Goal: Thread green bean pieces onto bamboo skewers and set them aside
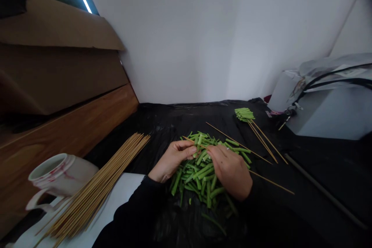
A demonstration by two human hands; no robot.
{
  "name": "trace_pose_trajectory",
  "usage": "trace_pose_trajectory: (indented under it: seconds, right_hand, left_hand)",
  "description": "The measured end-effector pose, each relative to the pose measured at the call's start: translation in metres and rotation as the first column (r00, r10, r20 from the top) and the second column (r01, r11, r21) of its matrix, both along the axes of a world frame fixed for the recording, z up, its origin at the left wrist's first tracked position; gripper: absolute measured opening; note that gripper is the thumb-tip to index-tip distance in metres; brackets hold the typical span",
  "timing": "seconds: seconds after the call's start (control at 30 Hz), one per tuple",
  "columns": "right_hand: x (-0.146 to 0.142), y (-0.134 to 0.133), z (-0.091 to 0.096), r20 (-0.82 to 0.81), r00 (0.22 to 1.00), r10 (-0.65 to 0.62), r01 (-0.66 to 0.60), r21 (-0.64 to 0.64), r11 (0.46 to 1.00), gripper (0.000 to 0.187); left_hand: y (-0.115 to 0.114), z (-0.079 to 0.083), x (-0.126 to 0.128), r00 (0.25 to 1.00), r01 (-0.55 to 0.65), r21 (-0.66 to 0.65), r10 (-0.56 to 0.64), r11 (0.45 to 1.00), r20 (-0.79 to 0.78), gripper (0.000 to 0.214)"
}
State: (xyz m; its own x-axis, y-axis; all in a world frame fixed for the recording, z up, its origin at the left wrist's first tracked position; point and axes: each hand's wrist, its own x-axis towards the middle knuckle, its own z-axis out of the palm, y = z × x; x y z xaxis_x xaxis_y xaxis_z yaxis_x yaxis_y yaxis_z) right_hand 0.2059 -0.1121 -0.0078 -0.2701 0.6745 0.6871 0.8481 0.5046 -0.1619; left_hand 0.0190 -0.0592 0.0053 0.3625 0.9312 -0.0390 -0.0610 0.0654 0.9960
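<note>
- Over the heap of cut green stems (pixel 200 178) at 6 o'clock, a bamboo skewer (pixel 273 183) passes through both hands, its long axis running 10 to 4 o'clock.
- Left hand (pixel 173 159) and right hand (pixel 229 172) pinch it, fingers curled, nearly touching.
- At 2 o'clock, a stem bundle (pixel 244 114) sits on several skewers.
- At 8 o'clock, loose skewers (pixel 99 186) lean beside a stained white mug (pixel 61 174).

Bright green cut stalks (pixel 200 174) on a black plastic sheet (pixel 180 124) — pale tan bamboo skewers (pixel 99 190), a white mug (pixel 58 174) streaked red.
</note>
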Motion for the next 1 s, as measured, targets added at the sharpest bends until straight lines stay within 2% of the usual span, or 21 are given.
trace_pose_trajectory:
  seconds: [0.1, 0.17, 0.3, 0.4, 0.5, 0.6, 0.7, 0.77, 0.87, 1.0]
  right_hand:
    - [0.005, 0.003, -0.001, -0.015, 0.999, -0.032, 0.032, 0.019, 0.999, 0.024]
    - [0.007, 0.005, -0.001, -0.011, 0.998, -0.06, 0.06, 0.044, 0.997, 0.024]
    - [0.006, 0.006, -0.001, 0.004, 0.997, -0.073, 0.072, 0.044, 0.996, 0.024]
    - [0.004, 0.005, -0.001, 0.008, 0.997, -0.076, 0.075, 0.027, 0.997, 0.023]
    - [0.004, 0.005, -0.002, 0.007, 0.997, -0.078, 0.078, 0.024, 0.997, 0.022]
    - [0.004, 0.004, -0.002, 0.013, 0.997, -0.072, 0.072, 0.021, 0.997, 0.022]
    - [0.004, 0.004, -0.001, 0.016, 0.998, -0.067, 0.067, 0.03, 0.997, 0.022]
    - [0.004, 0.004, 0.0, 0.014, 0.998, -0.066, 0.065, 0.034, 0.997, 0.022]
    - [0.004, 0.004, -0.001, 0.01, 0.998, -0.065, 0.064, 0.031, 0.997, 0.023]
    - [0.004, 0.004, -0.002, -0.007, 0.998, -0.064, 0.064, 0.026, 0.998, 0.024]
  left_hand:
    - [0.005, 0.001, -0.01, 0.985, 0.051, 0.075, -0.038, 0.996, -0.167, 0.028]
    - [0.008, 0.004, -0.019, 0.948, 0.107, 0.082, -0.076, 0.991, -0.308, 0.03]
    - [0.012, 0.011, -0.042, 0.825, 0.215, 0.079, -0.138, 0.973, -0.548, 0.032]
    - [0.014, 0.013, -0.057, 0.702, 0.322, 0.048, -0.204, 0.946, -0.682, 0.034]
    - [0.014, 0.013, -0.063, 0.598, 0.391, 0.02, -0.237, 0.92, -0.765, 0.035]
    - [0.009, 0.014, -0.058, 0.54, 0.475, 0.035, -0.26, 0.879, -0.8, 0.031]
    - [0.005, 0.014, -0.051, 0.533, 0.517, 0.11, -0.219, 0.849, -0.818, 0.021]
    - [0.004, 0.014, -0.047, 0.548, 0.509, 0.148, -0.187, 0.848, -0.815, 0.014]
    - [0.004, 0.014, -0.044, 0.604, 0.462, 0.189, -0.151, 0.866, -0.782, 0.012]
    - [0.009, 0.014, -0.046, 0.708, 0.327, 0.219, -0.084, 0.919, -0.701, 0.019]
